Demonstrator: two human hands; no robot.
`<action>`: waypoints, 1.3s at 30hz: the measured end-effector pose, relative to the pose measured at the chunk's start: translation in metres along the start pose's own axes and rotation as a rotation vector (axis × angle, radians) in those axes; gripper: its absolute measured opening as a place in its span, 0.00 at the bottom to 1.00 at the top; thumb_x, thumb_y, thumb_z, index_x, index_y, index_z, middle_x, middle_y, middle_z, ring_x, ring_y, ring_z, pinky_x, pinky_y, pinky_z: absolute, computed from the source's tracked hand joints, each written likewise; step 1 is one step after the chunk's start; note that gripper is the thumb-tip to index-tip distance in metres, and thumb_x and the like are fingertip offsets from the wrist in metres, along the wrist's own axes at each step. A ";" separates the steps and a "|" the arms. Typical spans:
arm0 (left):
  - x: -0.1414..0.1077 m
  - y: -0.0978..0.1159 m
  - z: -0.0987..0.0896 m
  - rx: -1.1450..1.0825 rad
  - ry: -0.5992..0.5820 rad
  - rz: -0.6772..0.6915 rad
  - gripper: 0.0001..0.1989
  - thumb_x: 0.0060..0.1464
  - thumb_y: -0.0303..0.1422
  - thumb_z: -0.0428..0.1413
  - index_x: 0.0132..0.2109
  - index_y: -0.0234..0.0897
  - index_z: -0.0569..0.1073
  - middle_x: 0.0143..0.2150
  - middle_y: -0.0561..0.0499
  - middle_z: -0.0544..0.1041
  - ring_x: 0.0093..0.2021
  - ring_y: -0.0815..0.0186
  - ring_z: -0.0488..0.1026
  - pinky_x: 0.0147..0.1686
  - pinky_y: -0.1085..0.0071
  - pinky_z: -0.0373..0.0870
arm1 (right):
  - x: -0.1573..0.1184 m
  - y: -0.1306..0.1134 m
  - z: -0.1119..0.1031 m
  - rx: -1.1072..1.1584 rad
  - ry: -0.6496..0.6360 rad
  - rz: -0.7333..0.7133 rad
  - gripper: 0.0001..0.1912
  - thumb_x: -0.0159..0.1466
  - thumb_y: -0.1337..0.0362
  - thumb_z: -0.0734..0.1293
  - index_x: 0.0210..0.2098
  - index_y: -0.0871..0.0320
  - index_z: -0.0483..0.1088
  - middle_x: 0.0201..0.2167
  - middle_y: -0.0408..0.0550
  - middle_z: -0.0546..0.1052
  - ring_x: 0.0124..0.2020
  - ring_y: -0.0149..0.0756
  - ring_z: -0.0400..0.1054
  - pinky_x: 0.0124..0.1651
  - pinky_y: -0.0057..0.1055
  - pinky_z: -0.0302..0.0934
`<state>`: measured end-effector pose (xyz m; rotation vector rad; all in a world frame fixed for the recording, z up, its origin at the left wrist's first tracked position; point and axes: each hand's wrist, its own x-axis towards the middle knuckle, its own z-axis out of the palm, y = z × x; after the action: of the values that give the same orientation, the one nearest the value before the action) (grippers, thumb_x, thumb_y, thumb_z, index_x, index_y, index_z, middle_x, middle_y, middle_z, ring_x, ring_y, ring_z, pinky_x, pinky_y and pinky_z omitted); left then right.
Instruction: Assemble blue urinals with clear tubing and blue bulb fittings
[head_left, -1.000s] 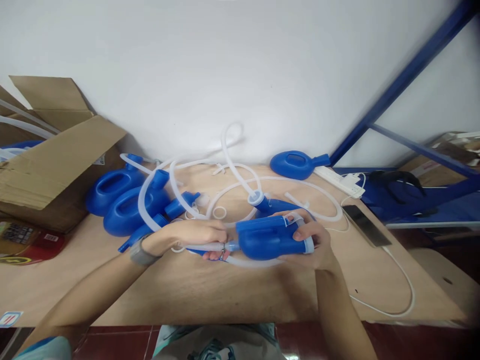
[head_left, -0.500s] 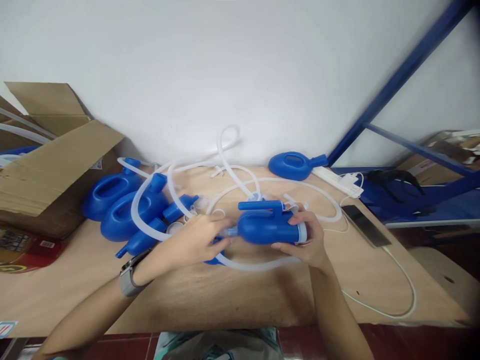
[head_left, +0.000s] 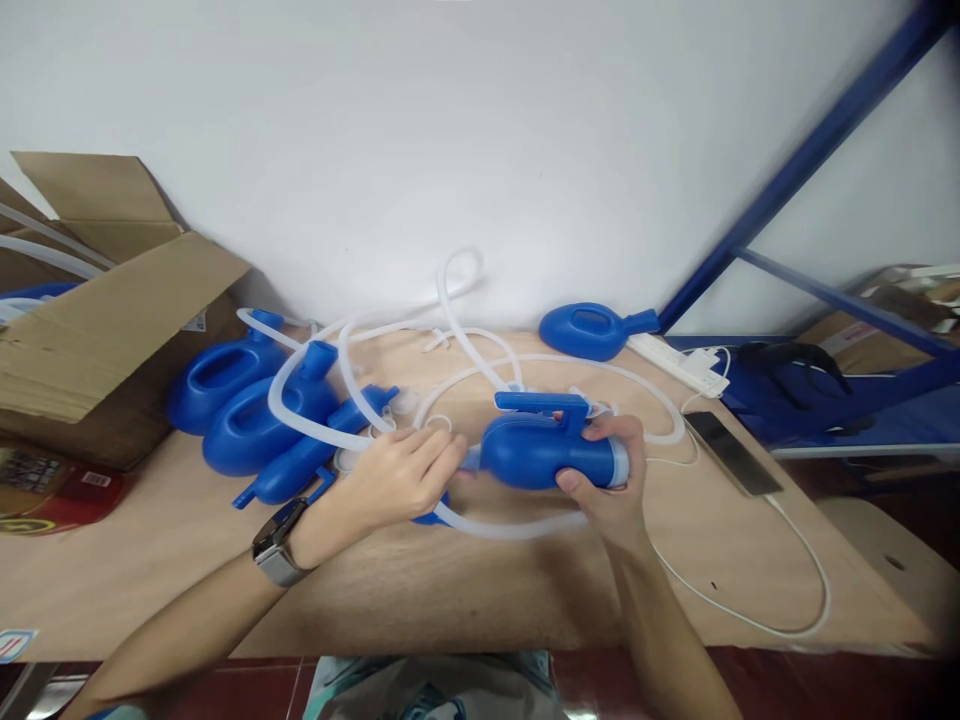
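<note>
My right hand (head_left: 611,465) wraps the right end of a blue plastic cup-shaped piece with a handle (head_left: 540,452), by its pale rim. The piece lies sideways above the table, its rounded end to the left. At that end a short translucent tube end (head_left: 472,458) shows, and my left hand (head_left: 416,468) is closed around it; the fingers hide most of it. Clear hose (head_left: 517,530) loops under and behind both hands. A similar blue piece (head_left: 285,478) lies beside my left wrist, with another (head_left: 356,412) behind it.
Two blue bottles with grip holes (head_left: 266,430) stand at the left, by an open cardboard box (head_left: 112,340). A third blue bottle (head_left: 585,332) lies against the wall. On the right are a power strip (head_left: 679,365), a phone (head_left: 733,452) and its white cable.
The blue handled piece has shifted slightly right in my right hand. My left fingers have closed further over the translucent end, turning the back of the hand up.
</note>
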<state>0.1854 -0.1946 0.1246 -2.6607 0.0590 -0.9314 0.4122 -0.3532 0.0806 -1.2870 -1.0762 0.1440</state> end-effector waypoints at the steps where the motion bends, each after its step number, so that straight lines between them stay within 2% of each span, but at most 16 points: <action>1: 0.001 0.000 -0.001 -0.032 -0.006 -0.011 0.06 0.73 0.31 0.51 0.50 0.31 0.70 0.31 0.49 0.76 0.27 0.62 0.73 0.26 0.66 0.68 | 0.000 -0.001 0.000 0.017 0.006 -0.022 0.23 0.58 0.50 0.80 0.43 0.48 0.68 0.41 0.44 0.73 0.47 0.45 0.71 0.49 0.42 0.66; 4: 0.003 0.001 -0.004 -0.117 -0.069 -0.038 0.09 0.74 0.33 0.50 0.49 0.31 0.70 0.33 0.48 0.77 0.29 0.61 0.75 0.27 0.65 0.69 | 0.003 -0.007 -0.001 0.082 -0.012 -0.103 0.21 0.59 0.51 0.80 0.43 0.47 0.67 0.42 0.44 0.72 0.48 0.45 0.71 0.49 0.41 0.67; 8: 0.004 0.007 -0.006 -0.216 -0.225 -0.110 0.13 0.76 0.35 0.44 0.46 0.35 0.70 0.34 0.47 0.78 0.30 0.60 0.76 0.27 0.64 0.68 | 0.009 -0.015 -0.006 0.055 -0.055 -0.259 0.21 0.57 0.54 0.81 0.41 0.48 0.68 0.43 0.46 0.72 0.47 0.45 0.71 0.50 0.44 0.68; 10: 0.006 0.010 -0.005 -0.250 -0.236 -0.149 0.15 0.76 0.36 0.43 0.45 0.36 0.70 0.32 0.49 0.77 0.28 0.60 0.76 0.26 0.64 0.67 | 0.010 -0.013 -0.008 0.031 -0.037 -0.277 0.22 0.56 0.53 0.81 0.40 0.49 0.68 0.41 0.45 0.71 0.45 0.45 0.71 0.48 0.44 0.68; 12: 0.007 0.011 -0.004 -0.249 -0.200 -0.160 0.15 0.76 0.37 0.44 0.43 0.36 0.70 0.30 0.51 0.76 0.27 0.60 0.75 0.25 0.63 0.65 | 0.008 -0.007 -0.009 0.014 0.008 -0.232 0.23 0.56 0.50 0.81 0.40 0.49 0.69 0.38 0.44 0.71 0.44 0.44 0.70 0.45 0.41 0.67; 15: 0.010 0.010 -0.002 -0.194 -0.150 -0.102 0.14 0.75 0.37 0.47 0.41 0.37 0.70 0.30 0.51 0.75 0.26 0.60 0.74 0.23 0.62 0.62 | 0.002 0.004 -0.010 -0.026 0.071 -0.154 0.23 0.57 0.47 0.80 0.40 0.50 0.69 0.34 0.42 0.69 0.40 0.42 0.69 0.43 0.38 0.65; 18: 0.012 0.008 0.001 -0.140 -0.119 -0.058 0.10 0.74 0.32 0.49 0.40 0.36 0.69 0.29 0.52 0.74 0.26 0.61 0.72 0.23 0.62 0.60 | -0.002 0.008 -0.009 -0.093 0.105 -0.153 0.22 0.56 0.47 0.80 0.39 0.51 0.70 0.32 0.41 0.69 0.38 0.42 0.68 0.45 0.39 0.64; 21: 0.012 0.007 0.003 -0.098 -0.058 -0.050 0.08 0.71 0.27 0.51 0.40 0.36 0.69 0.28 0.53 0.72 0.25 0.62 0.70 0.23 0.63 0.59 | -0.002 0.005 -0.008 -0.079 0.099 -0.155 0.21 0.58 0.49 0.79 0.40 0.51 0.70 0.33 0.41 0.70 0.37 0.40 0.68 0.42 0.36 0.63; 24: 0.012 0.007 0.004 -0.064 -0.006 -0.023 0.05 0.71 0.25 0.51 0.43 0.34 0.70 0.28 0.53 0.72 0.26 0.64 0.70 0.23 0.64 0.60 | -0.001 0.002 -0.006 -0.048 0.098 -0.120 0.20 0.58 0.50 0.79 0.40 0.51 0.70 0.35 0.41 0.71 0.38 0.39 0.69 0.40 0.34 0.62; 30: 0.013 0.006 0.009 -0.012 0.043 0.035 0.04 0.70 0.23 0.52 0.47 0.31 0.71 0.27 0.55 0.73 0.25 0.65 0.71 0.25 0.67 0.63 | -0.002 0.000 -0.008 -0.055 0.091 -0.027 0.20 0.58 0.49 0.79 0.40 0.51 0.71 0.37 0.43 0.75 0.42 0.41 0.72 0.42 0.34 0.63; 32: 0.016 0.006 0.008 0.008 0.055 0.051 0.05 0.70 0.22 0.53 0.50 0.29 0.72 0.30 0.51 0.77 0.29 0.64 0.75 0.30 0.67 0.67 | -0.001 0.001 -0.009 -0.062 0.089 -0.029 0.20 0.57 0.50 0.79 0.40 0.51 0.72 0.38 0.43 0.75 0.41 0.40 0.72 0.43 0.34 0.64; 34: 0.017 0.008 0.004 0.034 0.059 0.026 0.10 0.69 0.23 0.54 0.56 0.29 0.73 0.41 0.44 0.83 0.41 0.59 0.80 0.41 0.62 0.72 | 0.001 0.003 -0.011 -0.079 0.115 -0.052 0.20 0.57 0.50 0.80 0.40 0.51 0.73 0.38 0.42 0.75 0.41 0.40 0.72 0.45 0.36 0.64; 36: 0.013 0.014 0.000 0.022 0.103 -0.037 0.16 0.69 0.27 0.58 0.61 0.34 0.73 0.51 0.40 0.83 0.54 0.53 0.80 0.53 0.54 0.71 | 0.003 0.008 -0.014 -0.110 0.184 -0.082 0.21 0.55 0.51 0.81 0.39 0.52 0.73 0.37 0.43 0.74 0.42 0.41 0.72 0.48 0.38 0.65; 37: 0.009 0.019 -0.002 -0.019 0.152 -0.091 0.17 0.67 0.29 0.60 0.61 0.37 0.73 0.53 0.40 0.83 0.56 0.52 0.79 0.55 0.52 0.70 | 0.004 0.012 -0.015 -0.116 0.233 -0.084 0.21 0.55 0.51 0.81 0.39 0.52 0.72 0.38 0.43 0.74 0.43 0.42 0.71 0.49 0.39 0.64; 39: -0.003 0.031 -0.001 -0.192 0.255 -0.285 0.17 0.66 0.31 0.62 0.60 0.40 0.75 0.49 0.43 0.84 0.50 0.55 0.81 0.51 0.57 0.73 | 0.003 0.020 -0.017 -0.099 0.329 -0.045 0.22 0.55 0.49 0.80 0.40 0.53 0.71 0.39 0.44 0.73 0.46 0.44 0.71 0.52 0.41 0.64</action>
<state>0.1846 -0.2236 0.1138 -2.7540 -0.1870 -1.4189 0.4351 -0.3562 0.0680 -1.3195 -0.8368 -0.1528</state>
